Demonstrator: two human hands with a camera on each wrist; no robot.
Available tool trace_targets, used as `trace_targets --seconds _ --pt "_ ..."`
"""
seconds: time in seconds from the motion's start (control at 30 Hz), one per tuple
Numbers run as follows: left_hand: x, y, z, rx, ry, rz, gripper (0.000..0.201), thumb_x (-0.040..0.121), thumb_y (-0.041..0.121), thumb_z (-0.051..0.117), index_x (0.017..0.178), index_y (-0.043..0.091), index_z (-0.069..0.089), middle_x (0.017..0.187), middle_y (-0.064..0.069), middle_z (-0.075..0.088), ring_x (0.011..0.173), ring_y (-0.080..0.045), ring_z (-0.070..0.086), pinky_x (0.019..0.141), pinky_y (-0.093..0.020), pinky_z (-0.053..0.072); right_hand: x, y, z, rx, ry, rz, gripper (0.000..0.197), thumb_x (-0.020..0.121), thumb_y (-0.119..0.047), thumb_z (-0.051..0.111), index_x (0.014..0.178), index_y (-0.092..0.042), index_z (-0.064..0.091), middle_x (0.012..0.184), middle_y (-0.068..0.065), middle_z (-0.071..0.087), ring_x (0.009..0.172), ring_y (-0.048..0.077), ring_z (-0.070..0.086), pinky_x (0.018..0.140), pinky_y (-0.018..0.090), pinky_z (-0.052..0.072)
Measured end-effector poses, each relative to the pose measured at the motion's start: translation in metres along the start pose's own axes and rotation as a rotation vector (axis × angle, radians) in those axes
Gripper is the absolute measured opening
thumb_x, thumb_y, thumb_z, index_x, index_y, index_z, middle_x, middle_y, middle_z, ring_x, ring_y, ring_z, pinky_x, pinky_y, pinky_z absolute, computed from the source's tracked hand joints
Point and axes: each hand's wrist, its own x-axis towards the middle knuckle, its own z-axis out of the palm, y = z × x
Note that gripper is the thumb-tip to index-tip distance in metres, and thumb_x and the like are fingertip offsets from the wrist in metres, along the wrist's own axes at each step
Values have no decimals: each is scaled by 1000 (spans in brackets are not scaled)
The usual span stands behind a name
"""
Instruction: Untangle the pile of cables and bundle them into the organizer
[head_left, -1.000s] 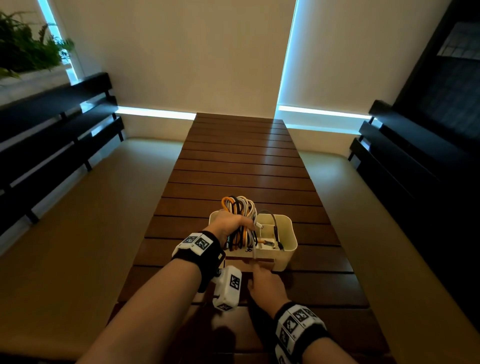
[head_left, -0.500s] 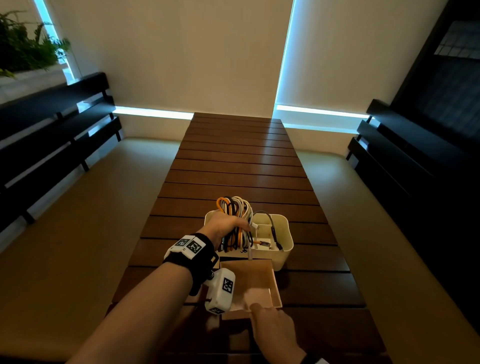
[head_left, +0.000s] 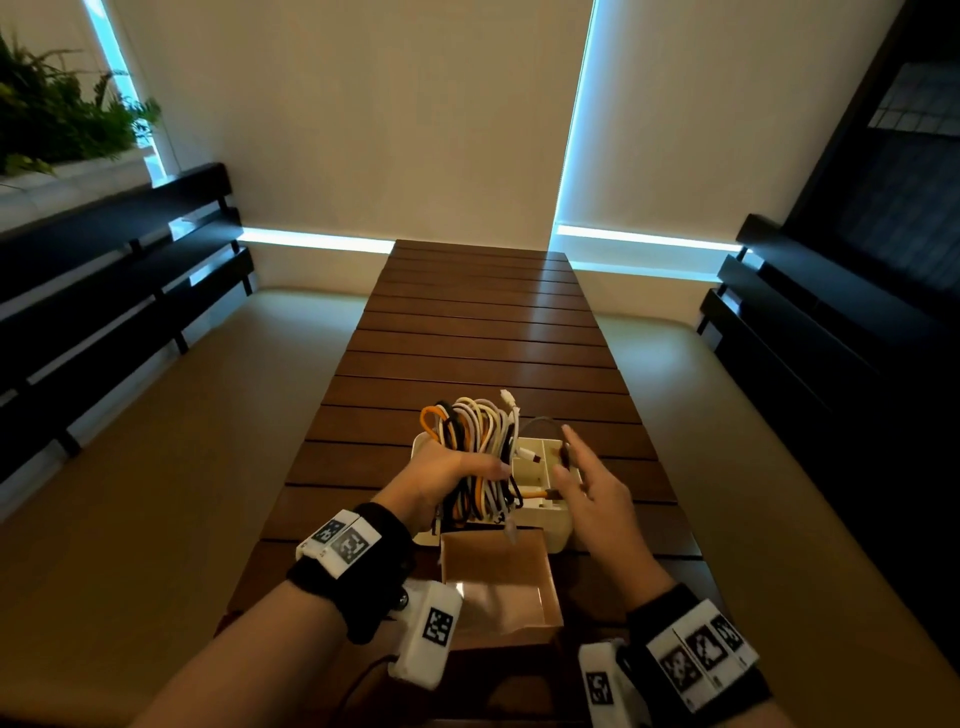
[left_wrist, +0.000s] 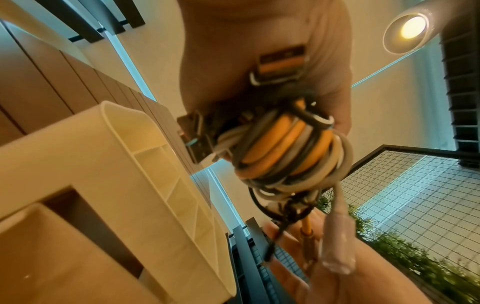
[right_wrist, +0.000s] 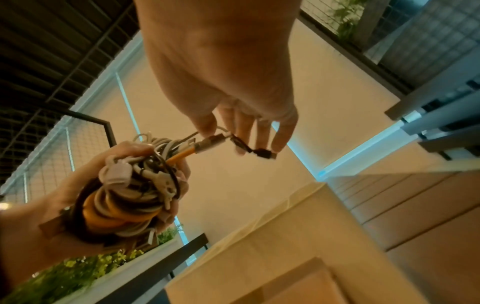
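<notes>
Above the cream plastic organizer on the slatted wooden tabletop, the left hand grips looped rubbery cables; the right hand hangs open beside them.

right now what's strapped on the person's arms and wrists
Both forearms are bare, no sleeves. Each wrist wears a black band: the left band and the right band each carry white tags printed with black square codes. A white boxy camera with the same kind of code sits under each wrist, left and right.
</notes>
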Motion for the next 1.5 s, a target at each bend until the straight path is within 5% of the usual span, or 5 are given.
trace_targets --seconds 0.2,0.37,0.77,1.1,1.5 --pt "-13 -7 3 -125 34 72 46 67 4 75 110 -1 60 107 -24 66 93 -36 67 79 -44 56 -4 0 19 309 406 401 53 95 -31 46 144 -22 27 146 8 31 125 27 42 97 42 45" --pt "-18 -8 5 -160 42 115 40 67 -1 74 105 -4 61 100 -23 68 87 -35 68 72 -40 57 -16 -11 29 1007 26 418 55 84 -54 40 132 -27 41 134 7 48 114 27 55 94 50 47" --pt "-28 -25 15 -189 -67 -10 31 73 -5 69 102 5 65 100 -19 70 91 -34 68 75 -41 57 -1 -42 30 739 -113 238 50 81 -72 38 118 -43 54 136 4 51 121 20 52 101 46 44" --pt "-32 -32 16 -286 -128 -50 68 54 13 79 117 0 57 111 -27 64 96 -39 65 81 -48 55 6 -17 -17 894 -628 295 84 77 2 48 146 -33 15 139 7 47 122 27 52 96 41 48" --pt "-26 -32 14 -376 -103 -36 52 66 9 69 115 -4 58 94 -20 68 76 -28 69 62 -34 57 -13 -15 18 681 50 227 7 82 -14 65 84 -8 67 77 7 68 71 18 64 71 34 55"
